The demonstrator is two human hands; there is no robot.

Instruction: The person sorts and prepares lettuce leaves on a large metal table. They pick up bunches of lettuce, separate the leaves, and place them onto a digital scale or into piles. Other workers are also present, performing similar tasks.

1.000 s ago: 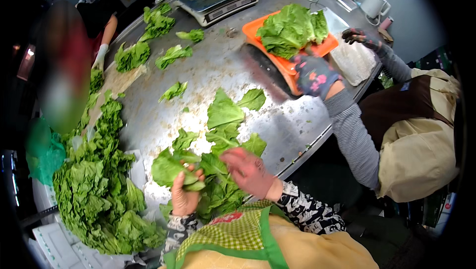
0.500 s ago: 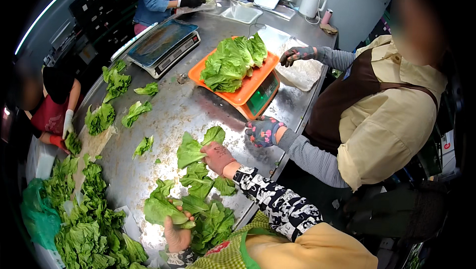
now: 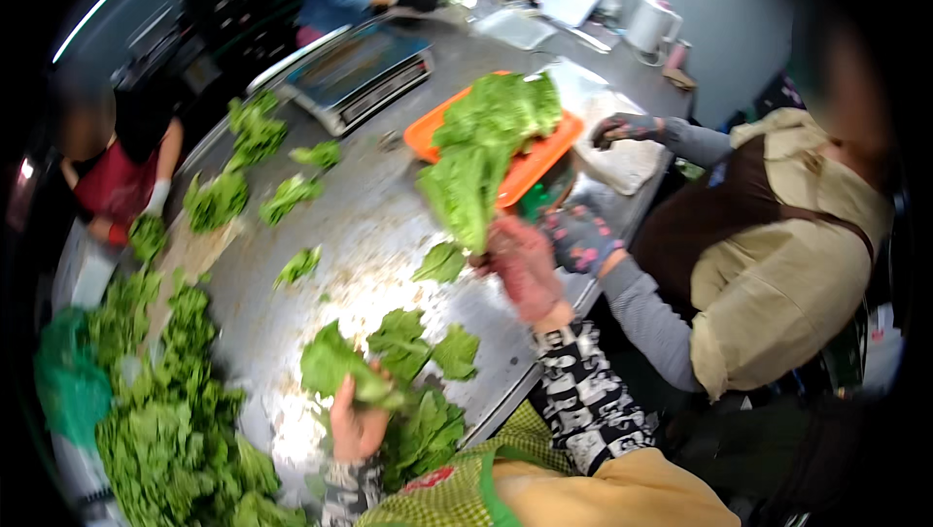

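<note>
My bare left hand [image 3: 360,426] curled round green lettuce leaves [image 3: 333,362]; my pink-gloved right hand [image 3: 525,270] closed on long green lettuce [image 3: 465,195], stem end. Likely light, tear-prone; grip stems.

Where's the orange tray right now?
In the head view, the orange tray is upper middle, under some lettuce, right of the blue-topped scale and just beyond the person's right hand.

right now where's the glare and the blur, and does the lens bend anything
Head view: white glare on the bare metal table, strongest around the left hand; head view: overall softness, with the right hand visibly smeared; head view: the table's left edge bows toward the rim, and the corners go black.
</note>
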